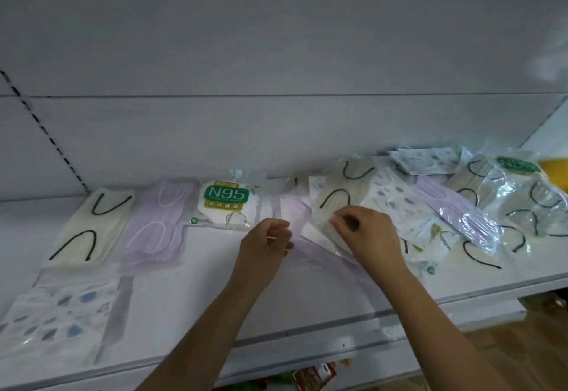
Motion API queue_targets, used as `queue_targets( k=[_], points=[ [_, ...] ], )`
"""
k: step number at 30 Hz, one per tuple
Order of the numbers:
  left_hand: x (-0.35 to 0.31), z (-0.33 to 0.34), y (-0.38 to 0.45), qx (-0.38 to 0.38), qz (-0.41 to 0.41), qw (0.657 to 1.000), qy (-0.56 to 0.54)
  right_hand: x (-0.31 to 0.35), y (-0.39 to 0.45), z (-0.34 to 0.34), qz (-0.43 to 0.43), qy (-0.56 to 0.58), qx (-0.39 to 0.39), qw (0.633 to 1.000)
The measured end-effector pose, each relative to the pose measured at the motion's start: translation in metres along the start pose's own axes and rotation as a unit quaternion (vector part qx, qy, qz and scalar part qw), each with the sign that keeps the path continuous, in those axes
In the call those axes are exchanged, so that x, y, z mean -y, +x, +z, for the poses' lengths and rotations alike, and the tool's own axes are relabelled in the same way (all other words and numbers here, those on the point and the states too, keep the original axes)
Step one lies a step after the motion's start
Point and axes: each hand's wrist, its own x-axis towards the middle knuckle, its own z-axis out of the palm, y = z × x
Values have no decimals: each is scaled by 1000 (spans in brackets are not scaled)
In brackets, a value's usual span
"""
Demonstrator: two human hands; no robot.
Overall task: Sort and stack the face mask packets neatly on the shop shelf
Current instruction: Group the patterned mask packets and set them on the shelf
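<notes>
On the white shelf (190,298) lie sorted packets at the left: a cream packet with black loops (89,227), a lilac packet (159,224), an N95 packet (227,203) and a blue-patterned packet (58,307) near the front. A loose heap of mixed packets (455,206) covers the right side. In the middle lies a lilac packet in clear wrap (304,234). My left hand (267,243) pinches its left edge. My right hand (365,234) grips the clear wrap where that packet meets a cream packet (338,194); which of the two it holds is unclear.
The shelf's back panel (276,138) rises right behind the packets. A slotted upright (46,132) runs down at the left. A yellow object (556,172) sits at the far right. Below the shelf's front lip (276,350) are a wooden floor and some coloured goods.
</notes>
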Motion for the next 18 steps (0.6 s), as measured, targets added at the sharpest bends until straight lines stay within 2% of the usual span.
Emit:
queue_targets(
  k=[2,5,8,10,13,15,16,18],
  points=[
    [-9,9,9,-34,16,999,2,-1,-6,3,-16,0,9,1000],
    [-21,23,24,-99,68,988,96,-9,-3,5,-34,-60,-18,997],
    [-32,38,36,-75,71,987,120,-21,5,6,-33,-165,21,986],
    [-37,49,43,-44,49,987,148,-26,6,6,-35,-134,45,989],
    [-41,61,50,-1,-3,985,173,-21,1,-3,-53,-53,6,997],
    [-41,66,54,17,-21,985,170,-21,1,-11,-32,22,40,998],
    [-41,67,56,13,-24,987,157,-24,2,-15,-16,46,31,998],
    [-41,65,60,-21,-37,993,108,-41,7,-18,16,-30,-29,999]
  ],
)
